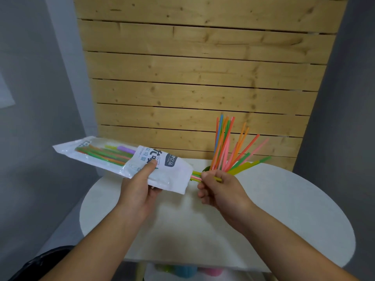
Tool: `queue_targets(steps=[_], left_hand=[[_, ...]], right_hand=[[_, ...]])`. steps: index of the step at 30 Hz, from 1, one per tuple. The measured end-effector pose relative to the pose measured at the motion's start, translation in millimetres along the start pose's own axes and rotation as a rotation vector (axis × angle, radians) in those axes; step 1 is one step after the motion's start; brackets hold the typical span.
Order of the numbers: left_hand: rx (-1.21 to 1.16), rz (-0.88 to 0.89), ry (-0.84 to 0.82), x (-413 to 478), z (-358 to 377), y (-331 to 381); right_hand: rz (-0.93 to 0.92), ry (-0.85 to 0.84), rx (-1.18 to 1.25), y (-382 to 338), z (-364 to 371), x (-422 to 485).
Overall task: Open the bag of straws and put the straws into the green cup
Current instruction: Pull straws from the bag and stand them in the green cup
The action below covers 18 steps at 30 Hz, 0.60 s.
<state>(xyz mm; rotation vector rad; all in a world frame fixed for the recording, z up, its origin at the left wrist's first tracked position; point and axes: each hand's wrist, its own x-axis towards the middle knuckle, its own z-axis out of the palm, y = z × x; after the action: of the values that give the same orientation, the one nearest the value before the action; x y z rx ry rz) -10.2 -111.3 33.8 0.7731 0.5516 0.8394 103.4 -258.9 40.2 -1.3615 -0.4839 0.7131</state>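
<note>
My left hand (pixel 140 187) grips a white plastic straw bag (pixel 121 159), held level above the table with its open mouth facing right. Coloured straws show through its clear window. A few straws (pixel 195 176) stick out of the mouth, and my right hand (pixel 219 191) pinches them between thumb and fingers. Behind that hand stands the green cup (pixel 206 169), mostly hidden, with several orange, pink, green and yellow straws (pixel 225 147) fanning up out of it.
The round white table (pixel 284 209) lies under both hands. A wooden slat wall (pixel 203 78) rises right behind the cup. Blurred green, blue and pink shapes (pixel 186 270) sit on a lower shelf at the bottom.
</note>
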Motion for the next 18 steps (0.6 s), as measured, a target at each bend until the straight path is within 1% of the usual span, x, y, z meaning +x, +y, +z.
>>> queue_targets(steps=[3, 7, 11, 15, 18], left_hand=[[-0.078, -0.070, 0.031, 2, -2, -3], [-0.133, -0.104, 0.037, 1, -1, -5], [-0.134, -0.115, 0.038, 1, 0, -6], [-0.132, -0.123, 0.028, 0, 2, -8], [-0.133, -0.137, 0.033, 0, 3, -8]], right_hand=[[-0.107, 0.031, -0.126, -3, -3, 0], [-0.178, 0.041, -0.224, -7, -6, 0], [-0.249, 0.043, -0.242, -5, -5, 3], [-0.287, 0.016, -0.333, 2, -5, 5], [-0.265, 0.019, -0.397, 7, -4, 7]])
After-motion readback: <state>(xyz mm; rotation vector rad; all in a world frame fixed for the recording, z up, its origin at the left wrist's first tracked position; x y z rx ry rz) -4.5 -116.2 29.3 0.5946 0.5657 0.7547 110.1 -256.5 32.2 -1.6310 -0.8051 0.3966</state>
